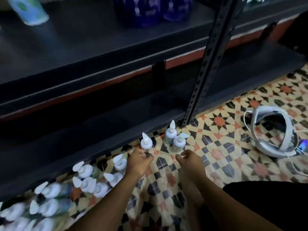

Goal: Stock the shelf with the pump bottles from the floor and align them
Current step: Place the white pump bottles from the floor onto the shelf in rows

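Mid-frame, one pump bottle (146,144) is gripped low down by the left hand (139,162), just in front of the dark shelf (100,124). The right hand (190,161) is curled just below two more bottles (178,143); whether anything's grasped can't be told. The other bottles (86,170) are bunched on the tiled floor (216,147), lower left.

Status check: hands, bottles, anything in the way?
Left hand grips one pump bottle, upright. Right hand curled beside two standing bottles, grip unclear. Cluster of bottles on floor, left. Headset on floor, right, off the path.
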